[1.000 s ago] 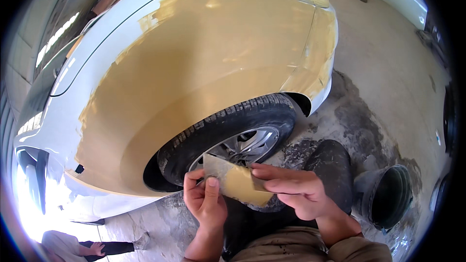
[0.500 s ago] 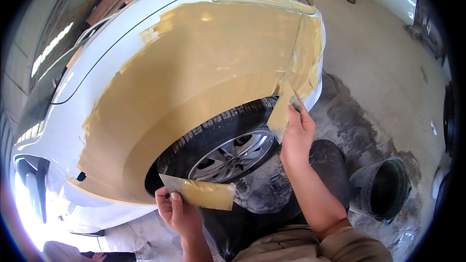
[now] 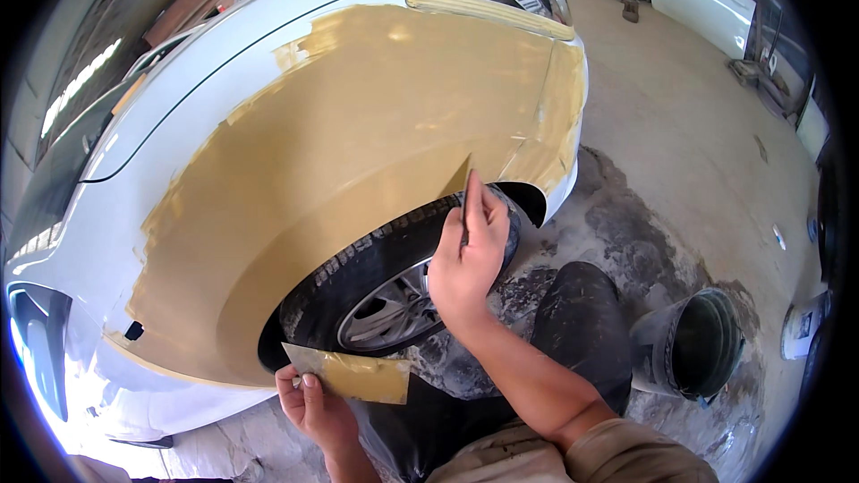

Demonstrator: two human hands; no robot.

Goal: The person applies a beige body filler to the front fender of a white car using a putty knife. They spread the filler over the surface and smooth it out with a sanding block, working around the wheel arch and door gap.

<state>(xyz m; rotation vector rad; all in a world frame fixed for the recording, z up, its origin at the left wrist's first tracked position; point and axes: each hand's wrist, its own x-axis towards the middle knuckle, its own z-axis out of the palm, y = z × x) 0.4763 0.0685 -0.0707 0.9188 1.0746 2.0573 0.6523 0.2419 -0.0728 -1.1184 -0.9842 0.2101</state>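
My left hand (image 3: 315,410) pinches the corner of a flat putty spreader (image 3: 365,378) with yellow filler over much of its face, held low in front of the wheel. In my right hand (image 3: 467,261) is a second thin putty spreader (image 3: 464,201), seen nearly edge-on, its tip at the fender just above the wheel arch. Whether its edge touches the surface I cannot tell. Tan-yellow filler (image 3: 358,116) covers most of the white car's fender, with ragged, brighter yellow edges. Below the arch are the black tyre (image 3: 309,291) and silver wheel rim (image 3: 380,309), partly hidden by my right hand.
Yellow masking tape (image 3: 488,11) runs along the headlight. A dark bucket (image 3: 667,349) stands on the wet, stained floor right of my knee (image 3: 582,322). A white container (image 3: 803,326) is at the far right. A detached white door (image 3: 702,0) stands at the back right.
My right hand has moved left, turning its spreader from face-on to nearly edge-on at the fender above the wheel. My left hand still holds its spreader low. The view has shifted slightly.
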